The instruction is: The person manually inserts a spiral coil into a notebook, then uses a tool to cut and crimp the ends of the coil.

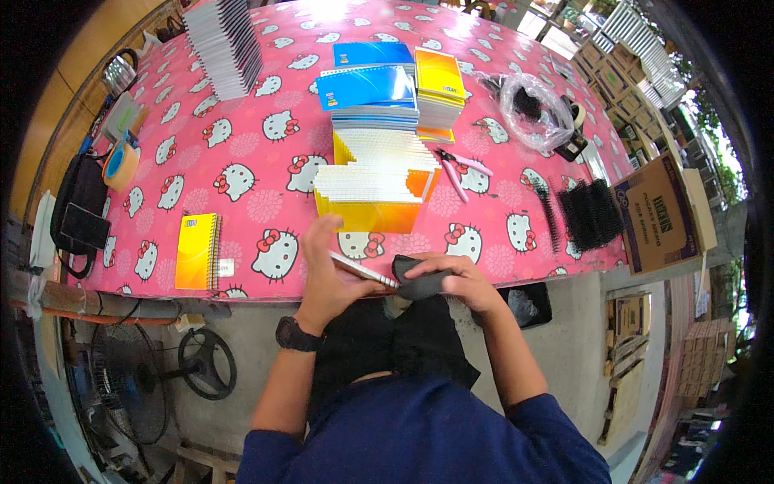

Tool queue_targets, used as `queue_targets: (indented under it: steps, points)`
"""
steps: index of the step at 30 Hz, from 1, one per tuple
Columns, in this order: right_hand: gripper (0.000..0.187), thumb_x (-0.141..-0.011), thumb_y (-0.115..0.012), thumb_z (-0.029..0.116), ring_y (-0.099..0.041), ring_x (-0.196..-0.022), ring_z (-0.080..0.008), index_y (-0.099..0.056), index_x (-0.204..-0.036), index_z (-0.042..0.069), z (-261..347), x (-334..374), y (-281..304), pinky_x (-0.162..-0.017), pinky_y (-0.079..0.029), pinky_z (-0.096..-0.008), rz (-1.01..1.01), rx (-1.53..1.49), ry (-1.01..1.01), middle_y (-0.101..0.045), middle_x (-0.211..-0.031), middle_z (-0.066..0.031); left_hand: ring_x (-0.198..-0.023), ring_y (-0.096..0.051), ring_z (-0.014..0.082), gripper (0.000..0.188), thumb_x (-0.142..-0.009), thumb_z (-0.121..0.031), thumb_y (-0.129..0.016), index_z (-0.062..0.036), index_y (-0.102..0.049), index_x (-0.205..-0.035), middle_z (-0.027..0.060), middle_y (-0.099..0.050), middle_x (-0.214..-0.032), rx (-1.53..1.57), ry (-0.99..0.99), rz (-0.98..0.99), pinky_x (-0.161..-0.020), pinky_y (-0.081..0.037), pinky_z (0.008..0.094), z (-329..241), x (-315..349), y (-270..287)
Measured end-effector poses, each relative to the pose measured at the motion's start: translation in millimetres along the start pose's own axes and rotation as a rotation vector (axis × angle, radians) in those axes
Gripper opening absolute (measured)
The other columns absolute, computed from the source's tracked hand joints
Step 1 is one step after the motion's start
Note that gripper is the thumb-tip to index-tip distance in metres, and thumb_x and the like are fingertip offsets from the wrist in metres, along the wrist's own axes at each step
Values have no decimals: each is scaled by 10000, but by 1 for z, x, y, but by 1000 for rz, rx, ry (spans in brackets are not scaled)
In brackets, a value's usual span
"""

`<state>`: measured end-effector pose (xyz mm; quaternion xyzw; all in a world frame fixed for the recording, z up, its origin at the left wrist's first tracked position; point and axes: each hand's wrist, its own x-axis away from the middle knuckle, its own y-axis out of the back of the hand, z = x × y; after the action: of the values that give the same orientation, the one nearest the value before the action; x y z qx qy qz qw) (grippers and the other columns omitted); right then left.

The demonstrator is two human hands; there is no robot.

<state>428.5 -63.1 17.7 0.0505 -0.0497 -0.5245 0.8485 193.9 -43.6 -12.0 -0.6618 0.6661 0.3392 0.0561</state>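
My left hand [322, 270] grips a thin notebook [363, 270] held edge-on at the near edge of the pink cartoon-cat table [250, 169]. My right hand [455, 278] is closed on a black spiral binding coil [419, 284] pressed against the notebook's end. A black watch sits on my left wrist. Just beyond my hands lies a fanned stack of yellow and orange notebooks [375, 189].
Blue notebook stacks [367, 93] and a yellow stack [439, 85] sit further back. Pink pliers [461, 169], black coils [588, 214], a plastic bag [528, 105], a bound yellow notebook [196, 252], a tape roll [119, 165], a cardboard box [657, 214].
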Motion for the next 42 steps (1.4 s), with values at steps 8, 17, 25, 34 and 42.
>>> queue_targets:
  steps: [8,17,25,34,42]
  points:
    - [405,-797,-627,352,-540,-1034,-226,-650,-1058,42,4,-3,-1,-928,-388,-349,-7,74,-21,-602,-1089,-120,-836,-498,139,738,-603,-75,-817,-77,-375,-1194,20,-483,-876,472,274,29,-809,-439,291,34,28,-13]
    - [554,-776,-595,483,-515,-1120,-267,-651,-1045,2,-3,-3,14,-965,-374,-374,-79,265,-148,-569,-1178,-172,-848,-489,126,310,-754,-53,-701,-62,-456,-944,28,-478,-886,511,263,330,-783,-412,264,24,18,-3]
    - [426,-824,-587,361,-558,-1053,-240,-657,-1019,-12,3,-14,13,-927,-406,-343,103,-187,94,-617,-1102,-147,-837,-522,109,231,-846,-82,-632,-38,-433,-955,41,-498,-869,476,255,407,-722,-475,275,26,19,0]
    - [414,-826,-594,344,-552,-1048,-256,-652,-1006,-24,13,-33,2,-948,-386,-349,168,10,94,-613,-1086,-149,-837,-443,100,266,-802,-36,-652,-64,-429,-944,5,-443,-884,743,370,401,-795,-398,253,24,14,-2]
    - [443,-827,-606,365,-560,-1008,-177,-629,-1073,-3,-2,-34,2,-865,-439,-322,78,111,-79,-612,-1064,-115,-879,-449,93,270,-806,-41,-655,-61,-433,-959,8,-450,-903,621,366,404,-797,-402,249,24,18,0]
